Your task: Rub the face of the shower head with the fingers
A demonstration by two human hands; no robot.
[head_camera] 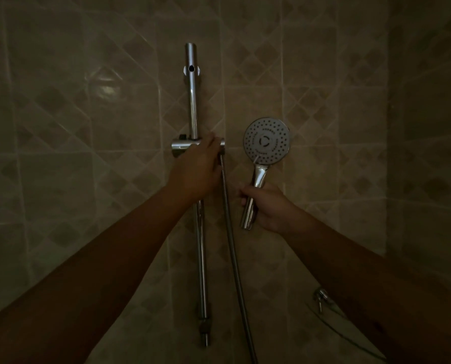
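A chrome slide rail (pixel 192 101) runs vertically down a dim tiled wall. My left hand (pixel 196 170) grips the chrome holder bracket (pixel 181 146) on the rail, its fingers wrapped over the bracket's right end. My right hand (pixel 267 206) holds the chrome handle of a round hand shower (pixel 267 140), head upward with its nozzle face turned toward me, to the right of the rail. A metal hose (pixel 232 245) hangs from the bracket's right end, between my two hands, and drops out of view at the bottom.
The wall is covered in beige tiles (pixel 87 127) with diamond patterns. A chrome tap fitting (pixel 321 296) shows low on the right, beside my right forearm. A wall corner lies at the far right (pixel 392 127). The light is very low.
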